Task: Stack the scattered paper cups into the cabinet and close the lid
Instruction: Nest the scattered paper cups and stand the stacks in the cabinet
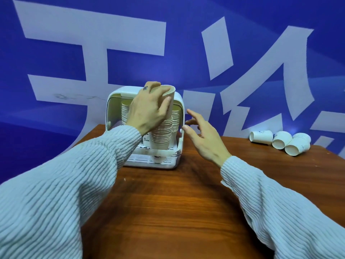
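Ribbed pale sleeves are filling the near foreground, reaching across the wooden table toward the white cabinet standing at the table's far edge, its lid raised. The left hand is curling around a paper cup, thumb on its near side, and is tilting it over the tall stack of cups inside the cabinet; another stack is sitting behind to the left. The right hand is hovering just right of the cabinet with fingers spread and relaxed, gripping nothing. Three loose cups are lying on their sides at the far right, well apart from the cabinet. Stacking appears partway through: next, the held cup needs seating squarely on the stack, then the right hand is well placed for fetching the remaining cups before the lid is closed.
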### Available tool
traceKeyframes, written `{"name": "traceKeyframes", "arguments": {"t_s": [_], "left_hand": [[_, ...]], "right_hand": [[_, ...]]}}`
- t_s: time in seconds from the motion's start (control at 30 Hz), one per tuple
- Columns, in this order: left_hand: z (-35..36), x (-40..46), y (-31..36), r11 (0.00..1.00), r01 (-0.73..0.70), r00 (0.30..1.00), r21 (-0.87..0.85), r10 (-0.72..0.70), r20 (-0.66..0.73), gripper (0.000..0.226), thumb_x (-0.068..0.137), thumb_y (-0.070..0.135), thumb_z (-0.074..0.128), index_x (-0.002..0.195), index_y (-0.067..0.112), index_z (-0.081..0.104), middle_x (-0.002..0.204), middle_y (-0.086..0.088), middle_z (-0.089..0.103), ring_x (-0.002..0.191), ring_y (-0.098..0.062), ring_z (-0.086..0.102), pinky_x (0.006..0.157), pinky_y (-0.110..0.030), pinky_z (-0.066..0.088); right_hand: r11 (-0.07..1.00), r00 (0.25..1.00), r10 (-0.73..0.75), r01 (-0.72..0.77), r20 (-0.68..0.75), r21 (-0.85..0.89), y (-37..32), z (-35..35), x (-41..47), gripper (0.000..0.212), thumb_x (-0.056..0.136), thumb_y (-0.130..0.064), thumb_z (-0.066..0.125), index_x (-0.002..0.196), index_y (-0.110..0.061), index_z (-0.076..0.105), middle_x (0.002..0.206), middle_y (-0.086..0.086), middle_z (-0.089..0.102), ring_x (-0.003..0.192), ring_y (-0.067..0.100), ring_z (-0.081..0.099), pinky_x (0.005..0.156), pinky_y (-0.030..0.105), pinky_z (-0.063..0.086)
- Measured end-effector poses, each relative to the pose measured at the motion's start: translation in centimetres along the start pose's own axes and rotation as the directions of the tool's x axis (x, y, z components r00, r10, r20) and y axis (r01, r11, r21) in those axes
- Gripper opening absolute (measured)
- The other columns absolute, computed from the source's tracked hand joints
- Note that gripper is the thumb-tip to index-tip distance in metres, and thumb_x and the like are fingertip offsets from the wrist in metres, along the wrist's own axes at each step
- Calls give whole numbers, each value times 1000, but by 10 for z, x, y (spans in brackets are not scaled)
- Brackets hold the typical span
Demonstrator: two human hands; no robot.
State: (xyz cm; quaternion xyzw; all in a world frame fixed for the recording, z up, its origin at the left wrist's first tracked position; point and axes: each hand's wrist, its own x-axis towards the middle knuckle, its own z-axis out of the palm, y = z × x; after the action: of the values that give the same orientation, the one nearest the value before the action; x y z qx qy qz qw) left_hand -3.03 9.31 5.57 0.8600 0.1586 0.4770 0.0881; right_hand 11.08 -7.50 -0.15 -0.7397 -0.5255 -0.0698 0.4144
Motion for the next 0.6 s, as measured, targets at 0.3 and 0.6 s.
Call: {"name": "traceKeyframes", "arguments": {"t_s": [0.3, 0.6], "left_hand": [[25, -39, -28, 947, -101, 951, 304, 3, 309, 74, 91, 75, 29, 152, 36, 44, 153, 6, 52, 132, -25, 51, 112, -45, 33], [33, -53, 1, 985, -120, 993, 126, 122, -4, 57, 91, 48, 58, 141, 19, 56, 141, -3, 58, 141, -26, 43, 115, -47, 33]], "right_hand": [[998, 998, 48, -49, 35, 28, 18, 8, -14, 60, 99, -64, 44, 154, -41, 35, 119, -22, 60, 121, 8, 56, 105, 40, 49], [995, 995, 100, -100, 13, 23, 39, 0, -33, 61, 94, -70, 44, 150, -48, 35, 118, -29, 59, 121, 2, 55, 103, 31, 45]]}}
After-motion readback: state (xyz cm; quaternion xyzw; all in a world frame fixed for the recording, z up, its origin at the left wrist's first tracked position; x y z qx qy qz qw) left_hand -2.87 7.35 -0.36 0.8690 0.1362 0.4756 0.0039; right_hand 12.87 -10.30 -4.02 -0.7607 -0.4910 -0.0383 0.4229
